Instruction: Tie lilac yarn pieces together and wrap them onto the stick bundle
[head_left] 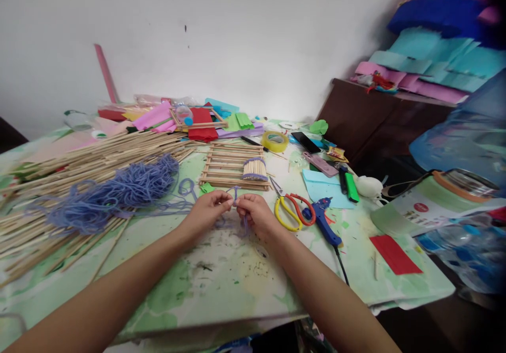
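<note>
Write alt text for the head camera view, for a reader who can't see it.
A person's left hand and right hand pinch purple yarn over a cluttered table. Just beyond lies a wooden stick frame; a tangled yarn heap sits on loose sticks at left, scissors and a blue glue gun at right.

A plain, pale wall (253,42) rose behind the bench (205,319), bearing a few small dark marks (185,28). A blotchy green-and-white cover (221,284) was spread over the bench, and a dark brown cabinet (371,113) stood at the right. Soft light lay over the wall, while the lower right corner was deep in shadow.
</note>
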Demonstrator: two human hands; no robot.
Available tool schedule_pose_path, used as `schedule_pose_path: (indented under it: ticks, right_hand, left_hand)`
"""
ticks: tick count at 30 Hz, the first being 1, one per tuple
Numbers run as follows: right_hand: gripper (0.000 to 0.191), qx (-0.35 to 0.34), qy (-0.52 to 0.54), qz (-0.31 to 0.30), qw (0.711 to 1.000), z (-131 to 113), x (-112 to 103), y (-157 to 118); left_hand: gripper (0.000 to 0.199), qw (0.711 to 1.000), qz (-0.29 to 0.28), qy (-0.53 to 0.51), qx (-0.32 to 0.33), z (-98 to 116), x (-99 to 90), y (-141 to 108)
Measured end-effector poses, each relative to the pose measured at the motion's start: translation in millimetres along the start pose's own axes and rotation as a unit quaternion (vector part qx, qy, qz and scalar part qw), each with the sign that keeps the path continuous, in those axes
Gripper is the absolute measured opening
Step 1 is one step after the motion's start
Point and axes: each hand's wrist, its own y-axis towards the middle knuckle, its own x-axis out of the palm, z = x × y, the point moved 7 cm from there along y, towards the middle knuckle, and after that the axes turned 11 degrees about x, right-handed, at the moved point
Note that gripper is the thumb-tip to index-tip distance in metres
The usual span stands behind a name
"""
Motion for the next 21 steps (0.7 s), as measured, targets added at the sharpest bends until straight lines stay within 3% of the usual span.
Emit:
schedule_pose_path:
  ticks: [8,14,18,21]
  right_hand:
    - [0.015,-0.021,-0.101,0.011,0.995,-0.7,0.8,1.7]
    - [0.018,-0.082,-0.181,0.029,0.980,-6.4,0.0,2.0]
    - [0.021,-0.143,-0.283,0.044,0.947,-16.5,3.2,-3.2]
    - [0.018,-0.173,-0.383,0.098,0.902,-24.4,1.7,-9.5]
  left_hand:
    - [0.025,0.995,-0.009,0.097,-0.008,-2.4,-16.6,5.3]
    - [0.021,0.974,-0.035,0.215,0.054,12.9,-16.8,6.0]
    - [0.019,0.957,-0.037,0.276,0.078,21.0,-14.6,4.6]
    - [0.018,0.961,-0.029,0.267,0.065,19.6,-14.1,3.7]
